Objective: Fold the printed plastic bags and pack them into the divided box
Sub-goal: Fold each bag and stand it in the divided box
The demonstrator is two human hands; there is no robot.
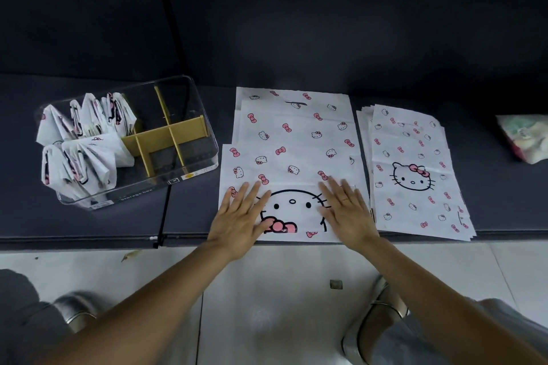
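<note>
Left hand (237, 225) and right hand (345, 210), fingers spread flat, are pressing the near end of the white cat-printed plastic bag (293, 157); its long axis is running away from them, clear divided box (195, 139) lying far-left, nearer the left hand.

Dim, soft even light; white bags (292, 139) brightest, dark surface (296, 38) murky; wide-angle bending and blur at edges.
</note>
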